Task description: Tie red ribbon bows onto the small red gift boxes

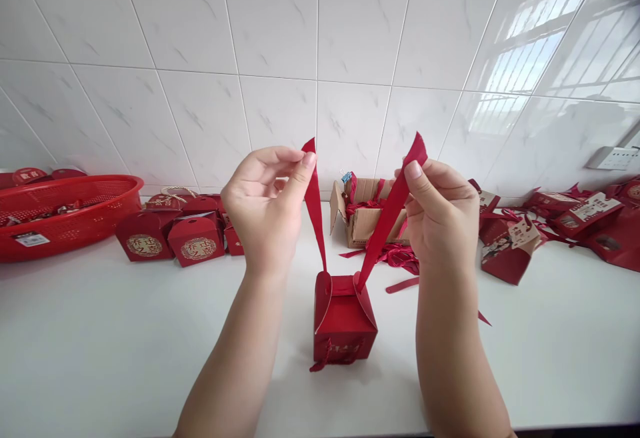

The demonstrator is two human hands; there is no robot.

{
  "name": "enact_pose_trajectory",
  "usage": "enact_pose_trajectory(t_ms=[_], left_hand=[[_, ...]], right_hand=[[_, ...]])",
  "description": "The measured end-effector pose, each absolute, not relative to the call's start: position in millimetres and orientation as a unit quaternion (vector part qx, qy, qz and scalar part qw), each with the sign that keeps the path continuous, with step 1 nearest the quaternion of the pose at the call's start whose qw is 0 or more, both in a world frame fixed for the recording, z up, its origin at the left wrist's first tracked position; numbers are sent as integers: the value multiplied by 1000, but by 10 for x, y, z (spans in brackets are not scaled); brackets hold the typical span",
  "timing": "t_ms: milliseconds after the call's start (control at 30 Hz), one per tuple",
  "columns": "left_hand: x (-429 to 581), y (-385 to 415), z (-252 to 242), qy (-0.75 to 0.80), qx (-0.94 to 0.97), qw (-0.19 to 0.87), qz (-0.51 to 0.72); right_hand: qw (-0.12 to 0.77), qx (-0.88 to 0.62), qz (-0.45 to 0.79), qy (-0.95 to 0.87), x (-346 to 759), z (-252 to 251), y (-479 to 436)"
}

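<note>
L hand [270, 215], ctr of frame: thumb & fingers pinching one end of red ribbon [384, 231], tip poking up above. R hand [445, 208], right of ctr: same, thumb & fingers pinching other end. Strands run down in a V to slots in top of small red box [346, 318], upright on white surface [100, 345], lower ctr of frame, w/ dark red cord [328, 353] on its front. Behind, approx. mid-frame: open cardboard carton [364, 230] w/ ribbon in it; loose ribbons [400, 257] just beside. Left edge: red plastic basket [100, 223], then grp of decorated boxes [197, 241]. Right side: more red boxes [505, 255]; white socket [615, 158] on tiled wall [280, 25].
</note>
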State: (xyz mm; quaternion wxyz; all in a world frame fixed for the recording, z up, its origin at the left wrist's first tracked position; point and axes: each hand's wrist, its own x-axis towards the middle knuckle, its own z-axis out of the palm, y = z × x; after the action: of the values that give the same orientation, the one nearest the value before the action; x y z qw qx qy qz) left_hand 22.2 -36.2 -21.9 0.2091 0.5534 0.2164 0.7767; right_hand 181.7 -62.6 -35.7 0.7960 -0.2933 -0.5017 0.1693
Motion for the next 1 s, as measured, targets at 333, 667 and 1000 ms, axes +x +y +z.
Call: enact_pose_trajectory(t_ms=[333,667,1000], left_hand=[[235,-370,-217,212,546,214,782],[221,-432,-183,198,539,229,786],[220,-424,-205,215,556,229,770]], right_hand=[[784,-294,178,-516,1812,-357,-643],[777,-307,174,-521,1798,-351,-637],[783,-300,179,-514,1788,-348,-650]])
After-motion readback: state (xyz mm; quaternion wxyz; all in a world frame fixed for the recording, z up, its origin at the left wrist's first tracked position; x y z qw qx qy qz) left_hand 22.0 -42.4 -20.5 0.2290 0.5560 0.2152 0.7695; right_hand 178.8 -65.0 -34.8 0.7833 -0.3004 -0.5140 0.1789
